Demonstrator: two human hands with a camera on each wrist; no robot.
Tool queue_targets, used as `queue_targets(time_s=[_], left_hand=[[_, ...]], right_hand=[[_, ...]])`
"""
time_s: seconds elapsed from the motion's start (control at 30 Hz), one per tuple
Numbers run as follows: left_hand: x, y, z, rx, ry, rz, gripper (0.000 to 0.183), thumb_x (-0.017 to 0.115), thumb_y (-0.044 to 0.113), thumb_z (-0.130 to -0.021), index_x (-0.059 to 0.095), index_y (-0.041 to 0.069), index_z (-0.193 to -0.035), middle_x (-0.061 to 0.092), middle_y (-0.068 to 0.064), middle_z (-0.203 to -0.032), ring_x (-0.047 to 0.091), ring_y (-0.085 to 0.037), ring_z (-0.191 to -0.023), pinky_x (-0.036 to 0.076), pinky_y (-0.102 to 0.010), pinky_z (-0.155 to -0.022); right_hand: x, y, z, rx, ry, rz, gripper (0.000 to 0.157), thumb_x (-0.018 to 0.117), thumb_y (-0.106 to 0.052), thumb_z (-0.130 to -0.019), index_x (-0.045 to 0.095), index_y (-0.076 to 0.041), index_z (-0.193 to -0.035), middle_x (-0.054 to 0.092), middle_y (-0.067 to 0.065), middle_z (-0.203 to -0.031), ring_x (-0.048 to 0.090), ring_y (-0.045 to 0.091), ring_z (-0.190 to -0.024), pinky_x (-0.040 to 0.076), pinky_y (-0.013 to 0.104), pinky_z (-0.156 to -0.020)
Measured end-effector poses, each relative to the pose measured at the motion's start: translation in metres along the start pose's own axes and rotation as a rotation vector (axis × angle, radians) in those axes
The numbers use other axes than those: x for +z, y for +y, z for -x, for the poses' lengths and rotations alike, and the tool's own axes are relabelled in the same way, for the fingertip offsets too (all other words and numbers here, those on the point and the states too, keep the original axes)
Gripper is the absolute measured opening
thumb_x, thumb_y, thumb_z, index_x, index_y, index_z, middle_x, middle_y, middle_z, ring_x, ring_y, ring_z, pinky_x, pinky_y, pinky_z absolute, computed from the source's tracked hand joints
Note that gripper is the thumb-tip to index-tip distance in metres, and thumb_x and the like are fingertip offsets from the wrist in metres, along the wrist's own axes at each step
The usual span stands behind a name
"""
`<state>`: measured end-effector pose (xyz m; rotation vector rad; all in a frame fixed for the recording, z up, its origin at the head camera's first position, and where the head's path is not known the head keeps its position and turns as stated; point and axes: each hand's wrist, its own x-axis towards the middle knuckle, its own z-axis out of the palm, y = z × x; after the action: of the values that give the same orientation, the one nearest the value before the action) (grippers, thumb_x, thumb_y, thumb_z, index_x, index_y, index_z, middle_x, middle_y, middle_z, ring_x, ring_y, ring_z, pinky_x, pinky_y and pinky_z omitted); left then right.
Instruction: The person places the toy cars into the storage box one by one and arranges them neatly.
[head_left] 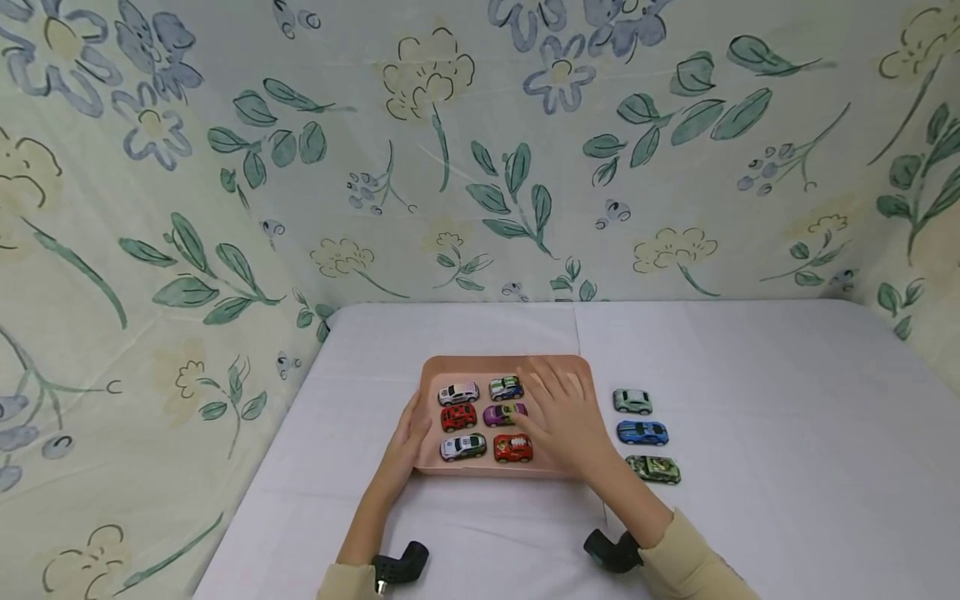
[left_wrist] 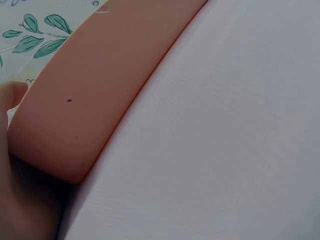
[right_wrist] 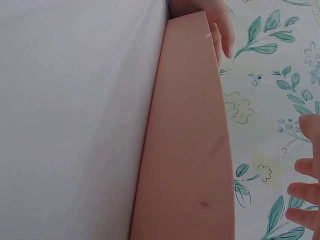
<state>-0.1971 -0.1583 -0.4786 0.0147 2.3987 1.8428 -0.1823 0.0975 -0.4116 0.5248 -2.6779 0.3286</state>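
A pink tray [head_left: 480, 472] lies on the table, with several small toy cars in two columns in its left and middle part. The left column has a white car [head_left: 458, 393], a red car [head_left: 458, 417] and a silver-white car [head_left: 462, 447]. Beside them stand a green-and-white car [head_left: 506, 387], a purple car [head_left: 504, 414] and another red car [head_left: 513, 447]. My left hand [head_left: 408, 435] holds the tray's left side, thumb at the rim. Over the tray's right part, my right hand [head_left: 564, 417] spreads its fingers, holding nothing visible; it covers what lies beneath.
Right of the tray, a pale green car [head_left: 632, 401], a blue car [head_left: 642, 432] and a camouflage car [head_left: 654, 468] stand in a column, the last partly behind my right forearm. White cloth covers the table [head_left: 787, 433]. A floral curtain [head_left: 450, 167] hangs behind and at the sides.
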Motion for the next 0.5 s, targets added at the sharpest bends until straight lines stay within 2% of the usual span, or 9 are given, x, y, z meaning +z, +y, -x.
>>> queue_targets(time_s=[0.07,0.3,0.5], left_hand=[[0.000,0.000,0.000,0.001,-0.001,0.000,0.057,0.038,0.037,-0.096,0.014,0.024,-0.146,0.010,-0.008,-0.154,0.004,-0.033,-0.142,0.005,-0.057,-0.112],[0.001,0.037,0.020,-0.018,-0.024,-0.007,0.062,0.038,0.039,-0.096,0.012,0.015,-0.147,0.009,-0.011,-0.154,0.005,-0.034,-0.141,0.006,-0.056,-0.112],[0.001,0.037,0.020,-0.010,-0.031,0.000,0.062,0.038,0.039,-0.096,0.011,0.015,-0.147,0.009,-0.012,-0.154,0.004,-0.033,-0.141,0.006,-0.055,-0.113]], right_hand=[[-0.002,0.001,0.005,-0.006,0.003,0.007,0.061,0.056,-0.046,-0.085,0.043,-0.015,-0.136,0.041,0.007,-0.142,0.037,0.029,-0.130,0.024,0.055,-0.107],[-0.008,0.007,0.024,0.013,0.004,0.057,0.063,0.061,-0.047,-0.080,0.046,-0.019,-0.134,0.044,0.005,-0.139,0.038,0.027,-0.130,0.025,0.056,-0.106],[-0.011,0.023,0.044,0.017,0.024,0.113,0.061,0.062,-0.045,-0.079,0.049,-0.018,-0.131,0.047,0.007,-0.137,0.045,0.027,-0.125,0.023,0.057,-0.107]])
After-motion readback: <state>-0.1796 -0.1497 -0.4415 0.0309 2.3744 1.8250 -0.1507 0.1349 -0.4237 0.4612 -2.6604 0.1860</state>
